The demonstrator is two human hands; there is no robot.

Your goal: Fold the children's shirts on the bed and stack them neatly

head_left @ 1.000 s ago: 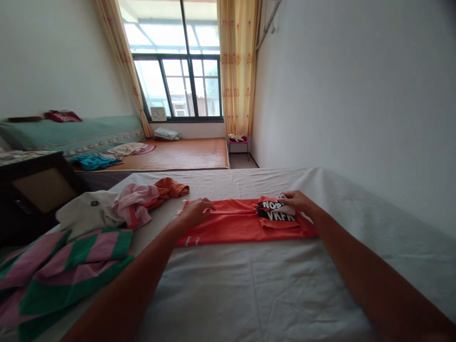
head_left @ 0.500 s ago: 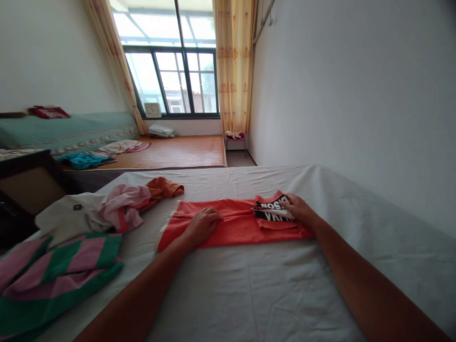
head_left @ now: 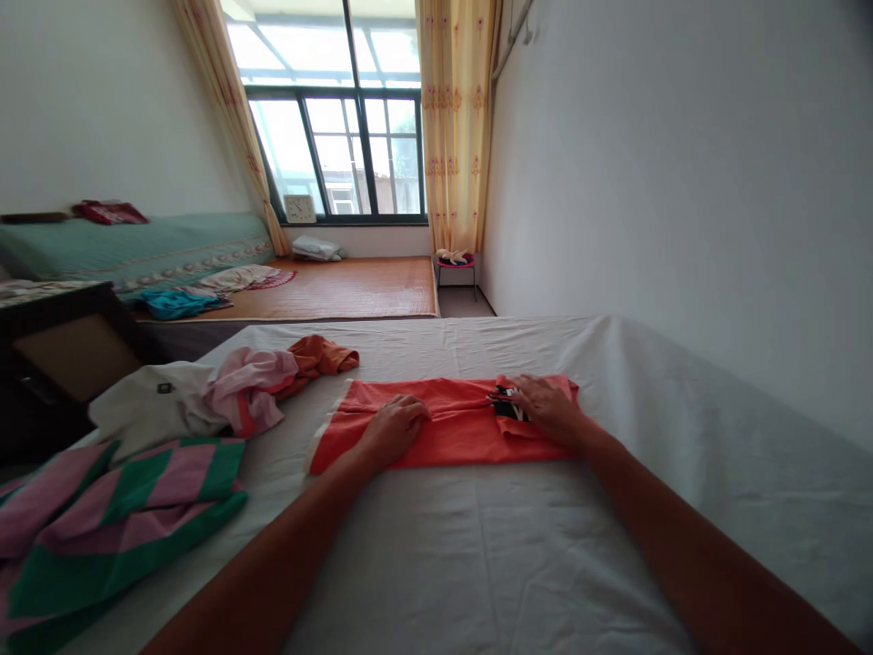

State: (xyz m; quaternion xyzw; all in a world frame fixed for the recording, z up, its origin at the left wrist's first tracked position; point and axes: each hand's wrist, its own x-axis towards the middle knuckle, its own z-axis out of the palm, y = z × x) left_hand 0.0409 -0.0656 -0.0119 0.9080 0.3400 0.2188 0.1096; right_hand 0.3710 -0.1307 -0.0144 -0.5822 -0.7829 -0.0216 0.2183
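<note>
An orange shirt [head_left: 450, 435] lies folded into a long strip on the white bed sheet [head_left: 477, 564]. My left hand [head_left: 396, 428] rests flat on the strip's left-middle part, fingers loosely curled. My right hand [head_left: 542, 405] presses flat on the strip's right end, covering most of a black-and-white printed patch [head_left: 505, 407]. Neither hand grips the cloth; both lie on top of it.
A pile of clothes sits to the left: a white garment [head_left: 154, 409], a pink one [head_left: 249, 387], an orange one [head_left: 320, 357] and a green-and-pink striped cloth [head_left: 115, 509]. A dark cabinet [head_left: 61, 355] stands at far left. The wall [head_left: 682, 182] runs along the right.
My right hand slid down over the printed patch and flattened it. The left hand moved slightly right along the strip and settled flat.
</note>
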